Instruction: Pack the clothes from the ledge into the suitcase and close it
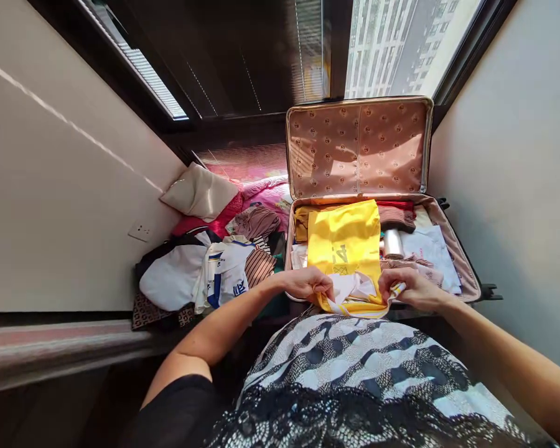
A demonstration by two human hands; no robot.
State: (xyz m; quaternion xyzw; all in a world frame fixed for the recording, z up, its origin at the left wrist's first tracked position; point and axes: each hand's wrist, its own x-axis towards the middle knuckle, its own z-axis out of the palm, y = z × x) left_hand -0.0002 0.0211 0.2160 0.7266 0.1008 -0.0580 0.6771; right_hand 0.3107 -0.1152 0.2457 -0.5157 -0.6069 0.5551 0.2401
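Observation:
A yellow garment [343, 239] with a white striped collar lies spread over the contents of an open suitcase [462, 264]. My left hand [308, 283] is closed on the garment's near edge at the left. My right hand [413, 289] pinches the striped collar edge at the right. Both hands sit at the suitcase's near rim, just above my black-and-white patterned lap [354, 367].
The suitcase lid [359, 149] stands upright against the window. Inside lie folded clothes, a silver cylinder [392, 244] and white cloth [432, 249]. A heap of clothes [205, 267] and a beige pillow [198, 191] lie on the bed at the left. Walls close in on both sides.

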